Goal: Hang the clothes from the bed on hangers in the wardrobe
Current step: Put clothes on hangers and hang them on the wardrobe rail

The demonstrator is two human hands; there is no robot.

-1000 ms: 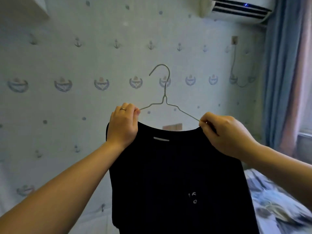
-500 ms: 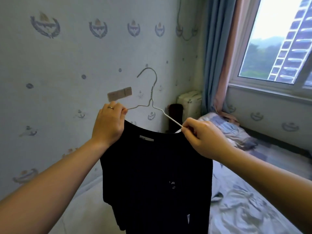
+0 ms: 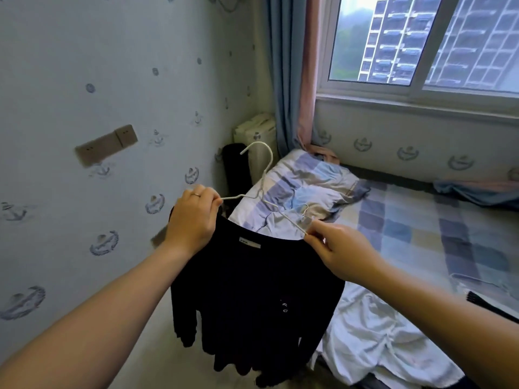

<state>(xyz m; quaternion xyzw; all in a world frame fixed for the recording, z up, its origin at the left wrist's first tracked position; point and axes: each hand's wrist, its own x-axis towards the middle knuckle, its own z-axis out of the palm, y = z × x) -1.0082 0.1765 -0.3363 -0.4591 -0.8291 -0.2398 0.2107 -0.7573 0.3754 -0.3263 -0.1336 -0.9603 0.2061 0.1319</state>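
A black long-sleeved top (image 3: 252, 299) hangs on a thin white wire hanger (image 3: 262, 175), held up in front of me over the bed's edge. My left hand (image 3: 193, 220) grips the top's left shoulder together with the hanger's arm. My right hand (image 3: 342, 254) pinches the right shoulder at the hanger's other arm. The hook points up and to the left. A white garment (image 3: 373, 341) lies crumpled on the bed below. The wardrobe is out of view.
The bed (image 3: 421, 226) with a checked sheet and a pillow (image 3: 309, 186) fills the right side. Another wire hanger (image 3: 304, 213) lies by the pillow. A dark object (image 3: 488, 304) sits at the bed's right. The wallpapered wall with sockets (image 3: 106, 144) is left, the window (image 3: 421, 43) ahead.
My view has swung right and down, from the wall and air conditioner to the bed and window. Both hands still hold the top on the hanger, now lower.
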